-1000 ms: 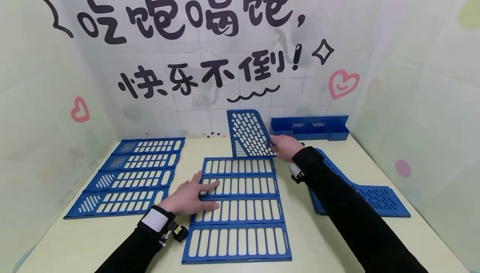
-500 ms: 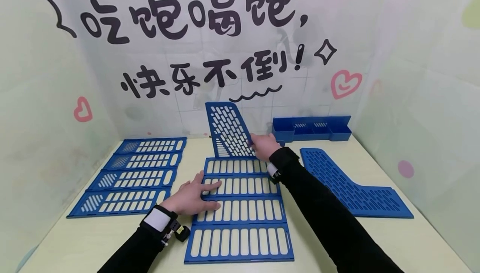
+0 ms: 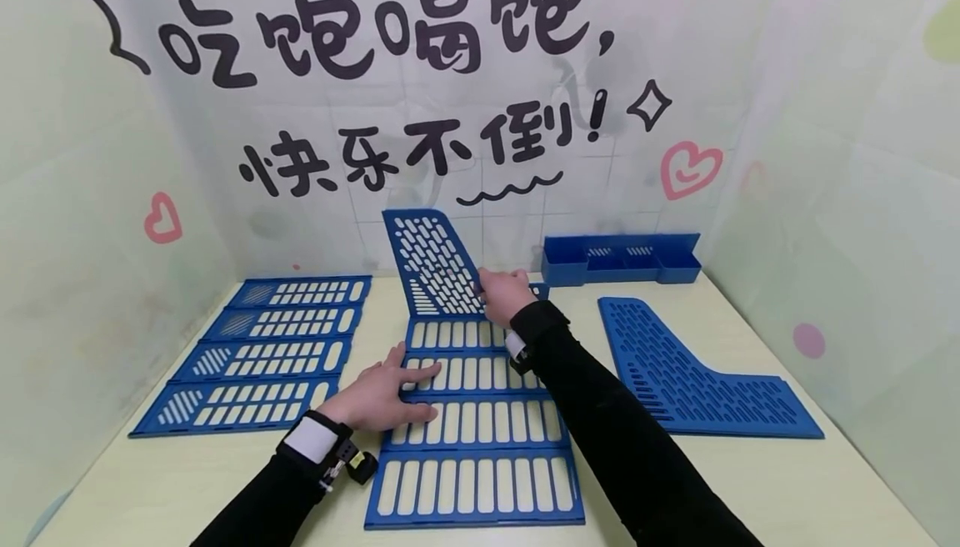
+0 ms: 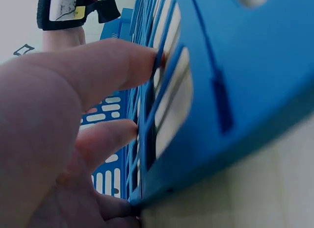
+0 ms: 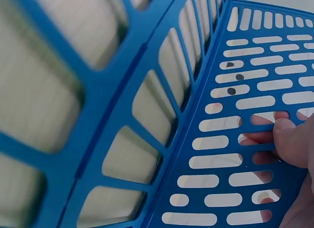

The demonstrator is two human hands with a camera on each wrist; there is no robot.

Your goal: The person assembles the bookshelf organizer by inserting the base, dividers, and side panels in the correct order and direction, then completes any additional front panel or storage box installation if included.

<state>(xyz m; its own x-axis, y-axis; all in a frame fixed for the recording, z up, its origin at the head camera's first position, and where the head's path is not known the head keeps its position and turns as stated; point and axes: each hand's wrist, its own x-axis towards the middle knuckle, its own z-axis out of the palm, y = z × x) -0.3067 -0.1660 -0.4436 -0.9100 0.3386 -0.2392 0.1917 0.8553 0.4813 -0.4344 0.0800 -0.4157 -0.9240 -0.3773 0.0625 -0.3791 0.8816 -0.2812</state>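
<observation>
My right hand point(image 3: 506, 295) pinches the edge of a blue perforated side panel point(image 3: 437, 262), thumb on one face and fingers behind it. That panel stands upright across the far end of a blue slotted panel point(image 3: 480, 449), which lies flat in several joined sections. In the right wrist view, the lower edge of the perforated panel point(image 5: 245, 162) runs along the slotted one point(image 5: 93, 98). My left hand point(image 3: 378, 397) rests at the left edge of the flat panel with fingers spread. Two of its fingers point(image 4: 122, 66) touch the slats in the left wrist view.
Another blue slotted panel point(image 3: 251, 361) in several sections lies flat on the left of the pale table point(image 3: 622, 497). To the right lies a flat L-shaped perforated panel point(image 3: 697, 393). A blue compartment box point(image 3: 622, 268) stands by the back wall.
My right hand has carried the upright perforated panel leftward, bringing it over the far end of the flat slotted panel. My left hand has stayed in place.
</observation>
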